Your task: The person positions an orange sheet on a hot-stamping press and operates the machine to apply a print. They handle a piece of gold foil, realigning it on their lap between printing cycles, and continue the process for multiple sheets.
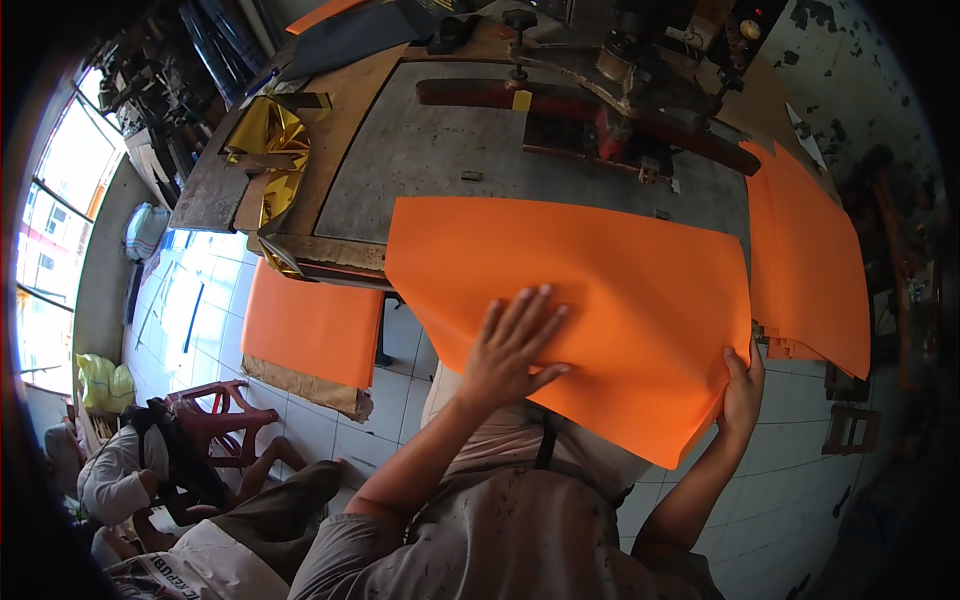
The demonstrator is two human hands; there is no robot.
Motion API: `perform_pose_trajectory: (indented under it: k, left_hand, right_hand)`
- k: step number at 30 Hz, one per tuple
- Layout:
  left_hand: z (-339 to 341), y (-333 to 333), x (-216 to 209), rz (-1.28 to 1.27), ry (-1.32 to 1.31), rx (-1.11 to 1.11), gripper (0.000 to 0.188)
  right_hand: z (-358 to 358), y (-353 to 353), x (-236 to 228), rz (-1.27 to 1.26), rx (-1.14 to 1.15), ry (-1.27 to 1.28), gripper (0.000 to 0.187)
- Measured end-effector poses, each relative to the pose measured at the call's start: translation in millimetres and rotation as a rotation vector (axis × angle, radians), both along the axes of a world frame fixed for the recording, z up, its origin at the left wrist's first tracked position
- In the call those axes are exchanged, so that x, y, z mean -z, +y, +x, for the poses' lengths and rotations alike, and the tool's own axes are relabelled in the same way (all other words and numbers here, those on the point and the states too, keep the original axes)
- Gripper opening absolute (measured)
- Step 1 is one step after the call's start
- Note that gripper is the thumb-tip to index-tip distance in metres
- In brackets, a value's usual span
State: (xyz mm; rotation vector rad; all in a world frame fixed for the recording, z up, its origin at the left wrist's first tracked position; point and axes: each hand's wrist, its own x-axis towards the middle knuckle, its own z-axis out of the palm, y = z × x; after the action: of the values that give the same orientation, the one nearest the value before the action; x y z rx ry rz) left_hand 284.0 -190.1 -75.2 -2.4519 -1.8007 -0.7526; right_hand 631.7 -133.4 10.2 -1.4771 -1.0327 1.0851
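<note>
A large orange sheet [600, 260] spans the space between my body and the machine, its far part over the grey metal bed [400, 160] and its near part bent down toward my lap. My left hand [515, 345] lies flat on the sheet's near left part with the fingers spread. At the sheet's near right edge, my right hand [742, 390] grips it, the thumb on top and the other fingers mostly hidden. A stack of orange sheets [805, 260] lies to the right, close beyond my right hand.
The press's dark red bar [480, 93] crosses above the bed. Gold foil [285, 150] hangs at the table's left. More orange sheets [310, 325] rest on brown paper below. A red plastic stool [215, 415] and seated people [250, 540] are at lower left.
</note>
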Motion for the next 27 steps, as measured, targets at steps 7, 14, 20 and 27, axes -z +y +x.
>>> perform_pose_trajectory:
  k: [7,14,20,27]
  left_hand:
    - [-66.8,-42.4,22.5,0.034,0.063,-0.521,0.077]
    - [-90.5,-78.1,23.6,-0.142,-0.879,-0.623,0.051]
    - [-102.5,-68.1,0.2,-0.297,-1.515,-0.329,0.040]
    - [-118.6,-85.5,-17.9,-0.645,-1.894,-0.142,0.034]
  right_hand:
    - [-2.2,0.9,-4.4,-0.017,-0.030,0.034,0.052]
    - [7.9,4.1,0.1,-0.001,-0.030,0.066,0.048]
    - [28.0,10.2,-2.3,-0.006,0.019,0.013,0.050]
    - [31.4,25.3,-14.3,0.112,-0.066,-0.485,0.044]
